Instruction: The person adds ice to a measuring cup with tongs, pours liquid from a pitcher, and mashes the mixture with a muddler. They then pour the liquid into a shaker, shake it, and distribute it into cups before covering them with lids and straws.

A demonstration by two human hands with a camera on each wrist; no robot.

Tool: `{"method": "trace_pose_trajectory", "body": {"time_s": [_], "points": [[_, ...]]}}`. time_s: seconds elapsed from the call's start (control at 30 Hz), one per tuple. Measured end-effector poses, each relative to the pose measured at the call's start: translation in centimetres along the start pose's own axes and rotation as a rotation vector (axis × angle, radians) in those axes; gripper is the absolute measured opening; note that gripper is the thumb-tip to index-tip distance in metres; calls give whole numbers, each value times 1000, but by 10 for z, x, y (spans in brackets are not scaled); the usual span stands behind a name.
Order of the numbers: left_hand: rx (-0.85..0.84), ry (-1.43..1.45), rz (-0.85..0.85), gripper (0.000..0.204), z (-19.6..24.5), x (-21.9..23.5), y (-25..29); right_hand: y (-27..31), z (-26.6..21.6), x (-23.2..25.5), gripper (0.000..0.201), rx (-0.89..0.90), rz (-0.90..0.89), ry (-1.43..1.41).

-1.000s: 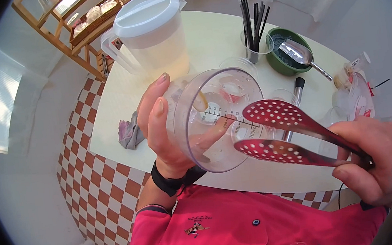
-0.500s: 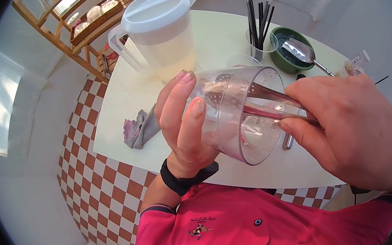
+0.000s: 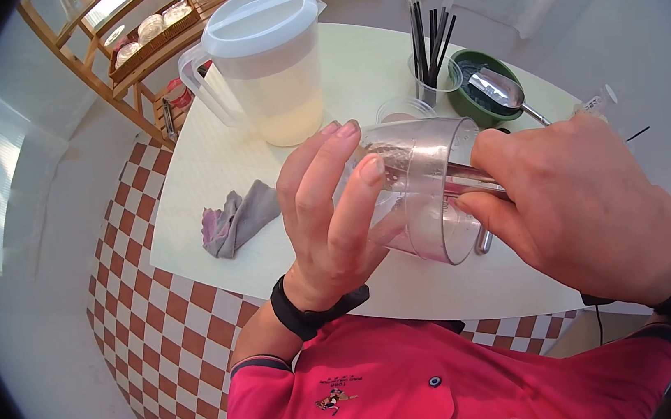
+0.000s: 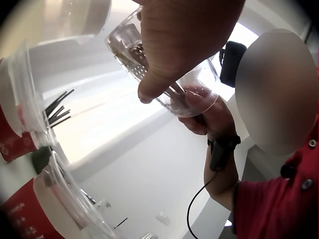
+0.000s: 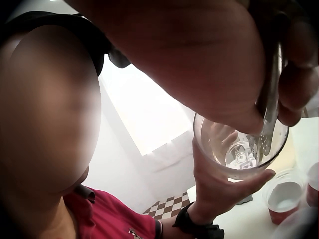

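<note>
**Tongs inside a tilted cup, one hand for each**

In the right hand (image 3: pixel 592 209): tongs (image 5: pixel 272 94), pinched with thumb and fingers by the upper part. Perforated ends inside the cup (image 3: pixel 425 199); whether closed on something there, not possible to tell.

Around the cup wall: left hand (image 3: pixel 325 223), thumb on one side and fingers on the other. Cup clear, in the air over the table (image 3: pixel 188 226), tilted, with mouth toward the right hand.

By its look, cup probably light and rather stiff, maybe slippery if wet; best to hold around the wall, below the rim, without squeezing too hard. Tongs seemingly of thin metal, a little springy; better to hold by both arms, away from the perforated ends.

Farther out, beyond the left hand: lidded jug (image 3: pixel 274 71), upright, with pale liquid. On the left side, crumpled grey cloth (image 3: pixel 246 224). Beyond the cup, black straws (image 3: pixel 418 43) upright in a clear container; just beside, green bowl (image 3: pixel 469 110) with metal scoop (image 3: pixel 498 88). Farthest, at upper left, wooden shelf (image 3: pixel 93 80).
</note>
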State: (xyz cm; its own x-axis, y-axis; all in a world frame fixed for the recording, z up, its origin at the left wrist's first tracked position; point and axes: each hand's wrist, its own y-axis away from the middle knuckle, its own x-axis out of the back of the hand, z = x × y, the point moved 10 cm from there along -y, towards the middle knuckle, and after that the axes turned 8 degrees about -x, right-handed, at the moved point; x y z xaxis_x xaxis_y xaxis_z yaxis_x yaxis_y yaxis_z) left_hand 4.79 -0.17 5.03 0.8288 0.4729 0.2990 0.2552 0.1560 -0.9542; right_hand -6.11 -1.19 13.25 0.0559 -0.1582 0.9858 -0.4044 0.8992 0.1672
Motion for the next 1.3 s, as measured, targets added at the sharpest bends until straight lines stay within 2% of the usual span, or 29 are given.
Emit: {"method": "trace_pose_trajectory", "body": {"time_s": [0.03, 0.1, 0.17, 0.27, 0.37, 0.43, 0.57, 0.6, 0.67, 0.87, 1.1, 1.23, 1.3], "points": [[3, 0, -3, 98, 0, 0, 0, 0, 4, -2, 28, -53, -101, 24], [17, 7, -15, 99, -1, 0, 0, 0, 9, -3, 27, -112, -168, 23], [41, 23, -36, 100, -2, 0, 1, 4, 17, -4, 26, -105, -70, -36], [82, 65, 83, 80, -8, 4, 2, 17, 27, 0, 24, -56, 148, -122], [104, 75, -5, 103, -9, -1, 0, 32, 23, 18, 21, -76, 240, -138], [128, 115, -7, 104, -12, -3, 0, 40, 30, 26, 19, -103, 266, -195], [176, 173, -65, 111, -12, -12, -4, 51, 54, 27, 17, -247, 159, -288], [235, 225, -63, 111, -14, -16, -3, 55, 62, 24, 17, -271, 131, -350], [348, 333, -61, 111, -17, -24, 1, 64, 90, 12, 16, -252, 102, -610], [389, 431, -146, 110, -15, -45, -7, 88, 139, -4, 18, -373, 100, -843], [411, 403, -216, 112, -10, -64, -7, 123, 211, -14, 22, -515, 200, -963], [503, 421, -223, 116, -17, -65, 4, 153, 277, -23, 28, -635, 388, -974], [550, 437, -218, 117, -20, -62, 10, 168, 317, -35, 29, -719, 428, -940]]}}
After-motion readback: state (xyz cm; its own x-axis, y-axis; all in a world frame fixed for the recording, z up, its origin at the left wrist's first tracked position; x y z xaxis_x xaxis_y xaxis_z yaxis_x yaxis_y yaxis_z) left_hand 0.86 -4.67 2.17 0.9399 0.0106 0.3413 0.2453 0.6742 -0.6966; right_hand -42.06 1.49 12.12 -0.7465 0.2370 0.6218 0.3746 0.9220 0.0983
